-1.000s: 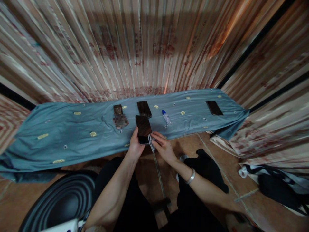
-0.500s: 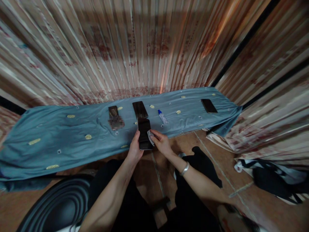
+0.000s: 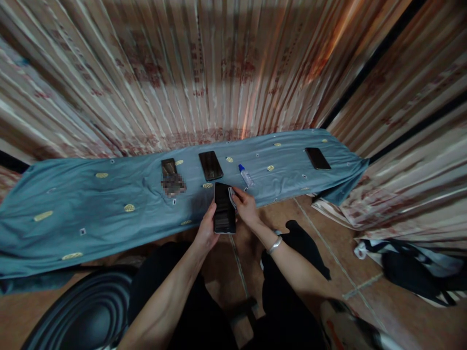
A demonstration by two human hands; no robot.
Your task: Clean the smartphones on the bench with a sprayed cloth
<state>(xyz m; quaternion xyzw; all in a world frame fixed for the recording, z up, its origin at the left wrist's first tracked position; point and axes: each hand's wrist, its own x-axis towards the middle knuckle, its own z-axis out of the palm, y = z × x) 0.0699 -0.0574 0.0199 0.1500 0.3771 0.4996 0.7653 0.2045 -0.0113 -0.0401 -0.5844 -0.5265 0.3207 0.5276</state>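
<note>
A dark smartphone (image 3: 224, 211) is gripped along its left edge by my left hand (image 3: 208, 226), held above the near edge of the cloth-covered surface. My right hand (image 3: 246, 206) pinches a small grey cloth (image 3: 232, 195) against the phone's upper right edge. Just beyond lies a second dark phone (image 3: 210, 165) on the blue cloth (image 3: 146, 187). A small clear bottle with a blue cap (image 3: 245, 176) lies right of that phone. The fingers under the held phone are hidden.
Another dark phone (image 3: 317, 158) lies far right on the cloth. A dark flat item (image 3: 169, 166) rests at the left, partly behind a pixelated patch. Pleated curtains (image 3: 219, 73) hang behind. A round black ridged object (image 3: 87, 311) stands lower left; a dark bag (image 3: 412, 272) lies right.
The held phone has moved slightly right and nearer to me. My right hand with the grey cloth has shifted up toward the phone's top right corner.
</note>
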